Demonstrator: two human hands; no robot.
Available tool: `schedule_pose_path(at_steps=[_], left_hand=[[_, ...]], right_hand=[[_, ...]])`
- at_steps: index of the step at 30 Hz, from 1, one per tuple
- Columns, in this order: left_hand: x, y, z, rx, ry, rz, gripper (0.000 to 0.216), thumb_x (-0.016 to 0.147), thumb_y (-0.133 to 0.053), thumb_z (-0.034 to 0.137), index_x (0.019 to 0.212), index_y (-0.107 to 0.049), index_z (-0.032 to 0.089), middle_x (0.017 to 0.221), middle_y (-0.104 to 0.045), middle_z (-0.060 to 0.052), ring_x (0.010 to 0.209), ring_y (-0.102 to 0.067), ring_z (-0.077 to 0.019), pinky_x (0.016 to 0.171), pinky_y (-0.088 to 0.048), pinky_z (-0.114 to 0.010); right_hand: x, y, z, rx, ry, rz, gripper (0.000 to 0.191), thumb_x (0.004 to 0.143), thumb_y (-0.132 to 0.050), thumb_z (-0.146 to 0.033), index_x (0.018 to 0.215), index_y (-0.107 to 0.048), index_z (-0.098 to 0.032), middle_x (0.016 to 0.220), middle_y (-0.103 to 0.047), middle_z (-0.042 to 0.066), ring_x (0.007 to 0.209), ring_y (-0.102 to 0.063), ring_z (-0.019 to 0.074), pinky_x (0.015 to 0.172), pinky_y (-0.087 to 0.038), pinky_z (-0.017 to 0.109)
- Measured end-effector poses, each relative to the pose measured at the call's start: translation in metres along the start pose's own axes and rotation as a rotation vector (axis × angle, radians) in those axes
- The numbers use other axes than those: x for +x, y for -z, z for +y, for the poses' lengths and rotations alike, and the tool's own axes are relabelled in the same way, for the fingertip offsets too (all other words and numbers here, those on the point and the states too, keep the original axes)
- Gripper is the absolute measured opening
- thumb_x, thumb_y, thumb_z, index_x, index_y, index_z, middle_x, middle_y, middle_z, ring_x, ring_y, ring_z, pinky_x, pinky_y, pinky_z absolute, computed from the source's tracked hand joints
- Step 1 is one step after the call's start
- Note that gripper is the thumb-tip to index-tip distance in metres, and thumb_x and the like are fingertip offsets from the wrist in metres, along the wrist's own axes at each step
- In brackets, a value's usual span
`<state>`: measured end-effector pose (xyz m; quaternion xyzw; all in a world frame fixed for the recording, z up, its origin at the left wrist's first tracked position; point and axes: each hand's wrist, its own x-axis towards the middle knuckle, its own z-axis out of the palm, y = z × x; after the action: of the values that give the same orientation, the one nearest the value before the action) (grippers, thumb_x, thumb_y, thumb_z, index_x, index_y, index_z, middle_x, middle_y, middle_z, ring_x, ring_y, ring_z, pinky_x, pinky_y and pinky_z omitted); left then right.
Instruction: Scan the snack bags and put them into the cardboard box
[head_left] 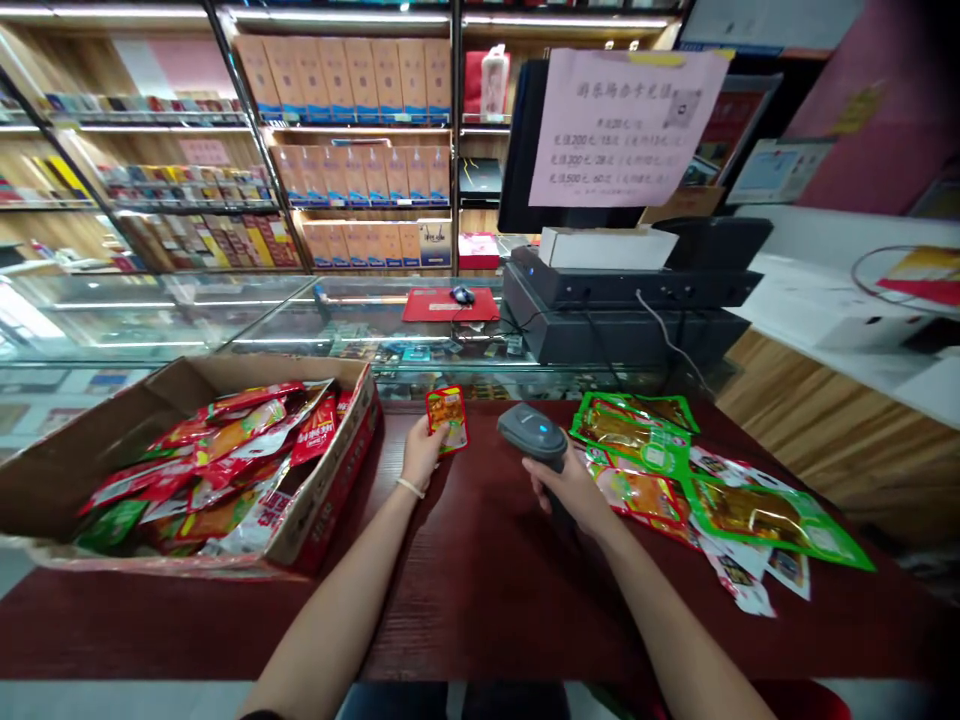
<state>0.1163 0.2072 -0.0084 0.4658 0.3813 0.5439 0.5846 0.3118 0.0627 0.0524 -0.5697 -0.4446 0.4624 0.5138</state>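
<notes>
Between the fingers of my left hand is a small red-edged snack packet, held just above the dark red table. My right hand wraps round the handle of a grey barcode scanner, whose head points left toward the packet; a blue light glows on its top. Left of my left hand stands an open cardboard box heaped with red, green and white snack packets. To the right of the scanner lies a loose pile of packets, among them a large green-edged one.
Behind the table runs a glass display counter with a red mouse pad and a mouse. A monitor with a pink paper sign stands over a black cash drawer. Shelves of boxed goods line the wall.
</notes>
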Motion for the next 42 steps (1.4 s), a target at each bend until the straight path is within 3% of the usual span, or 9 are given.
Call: schedule_pose_path(at_steps=[7, 14, 20, 26, 32, 36, 40, 42], left_hand=[[0.003, 0.003, -0.005, -0.027, -0.008, 0.022, 0.042, 0.064, -0.074, 0.034, 0.099, -0.069, 0.012, 0.094, -0.074, -0.008, 0.082, -0.067, -0.0202, 0.081, -0.052, -0.035], [0.001, 0.002, -0.004, 0.100, -0.005, 0.050, 0.033, 0.064, -0.070, 0.025, 0.095, -0.070, 0.011, 0.091, -0.074, -0.007, 0.079, -0.066, -0.0189, 0.077, -0.052, -0.031], [0.001, 0.002, -0.004, -0.041, 0.007, 0.008, 0.042, 0.064, -0.074, 0.033, 0.099, -0.067, 0.012, 0.092, -0.073, -0.006, 0.078, -0.066, -0.0188, 0.080, -0.053, -0.034], [0.002, 0.002, -0.007, -0.011, -0.032, -0.008, 0.043, 0.068, -0.073, 0.034, 0.105, -0.065, 0.013, 0.100, -0.072, -0.008, 0.085, -0.067, -0.0201, 0.082, -0.052, -0.034], [0.001, -0.002, -0.007, 0.114, -0.127, 0.105, 0.034, 0.070, -0.070, 0.031, 0.099, -0.061, 0.014, 0.097, -0.070, -0.009, 0.089, -0.065, -0.0201, 0.083, -0.050, -0.032], [-0.013, -0.005, 0.027, 0.247, -0.175, 0.152, 0.022, 0.072, -0.069, 0.028, 0.089, -0.061, 0.016, 0.088, -0.068, -0.006, 0.083, -0.063, -0.0201, 0.080, -0.048, -0.031], [-0.033, 0.005, 0.099, 0.409, -0.336, -0.022, 0.021, 0.078, -0.066, 0.030, 0.095, -0.065, 0.018, 0.093, -0.068, -0.006, 0.088, -0.062, -0.0218, 0.084, -0.046, -0.031], [-0.041, 0.020, 0.141, 0.460, -0.408, -0.028, 0.023, 0.078, -0.066, 0.031, 0.099, -0.067, 0.019, 0.096, -0.069, -0.006, 0.089, -0.062, -0.0224, 0.086, -0.046, -0.031]], right_hand=[[0.002, -0.001, 0.006, -0.050, -0.010, -0.053, 0.056, 0.077, -0.069, -0.050, 0.115, -0.037, -0.026, 0.053, -0.055, -0.012, 0.034, -0.049, 0.0114, 0.034, -0.037, 0.020], [0.005, 0.000, 0.012, -0.105, -0.041, -0.044, 0.040, 0.073, -0.070, -0.052, 0.083, -0.045, -0.022, 0.049, -0.053, -0.008, 0.033, -0.048, 0.0110, 0.033, -0.036, 0.021], [0.003, 0.002, 0.009, -0.082, -0.004, -0.044, 0.038, 0.075, -0.069, -0.049, 0.090, -0.047, -0.022, 0.050, -0.054, -0.008, 0.033, -0.048, 0.0103, 0.033, -0.035, 0.021], [0.003, 0.002, 0.008, -0.035, -0.002, -0.024, 0.042, 0.075, -0.070, -0.049, 0.098, -0.047, -0.023, 0.051, -0.055, -0.009, 0.034, -0.048, 0.0111, 0.033, -0.036, 0.020], [0.004, -0.002, 0.000, 0.029, 0.074, -0.004, 0.041, 0.072, -0.072, -0.053, 0.083, -0.048, -0.021, 0.050, -0.054, -0.006, 0.034, -0.048, 0.0105, 0.034, -0.036, 0.021], [0.005, 0.000, 0.000, 0.065, 0.091, 0.004, 0.041, 0.073, -0.073, -0.053, 0.072, -0.048, -0.020, 0.049, -0.053, -0.005, 0.033, -0.047, 0.0095, 0.034, -0.035, 0.021], [0.007, -0.001, 0.004, 0.067, 0.107, -0.009, 0.041, 0.073, -0.073, -0.053, 0.066, -0.050, -0.019, 0.050, -0.053, -0.003, 0.034, -0.047, 0.0097, 0.034, -0.036, 0.022], [0.007, -0.004, 0.002, 0.077, 0.115, -0.031, 0.042, 0.073, -0.073, -0.053, 0.065, -0.051, -0.019, 0.050, -0.053, -0.003, 0.034, -0.047, 0.0099, 0.034, -0.036, 0.022]])
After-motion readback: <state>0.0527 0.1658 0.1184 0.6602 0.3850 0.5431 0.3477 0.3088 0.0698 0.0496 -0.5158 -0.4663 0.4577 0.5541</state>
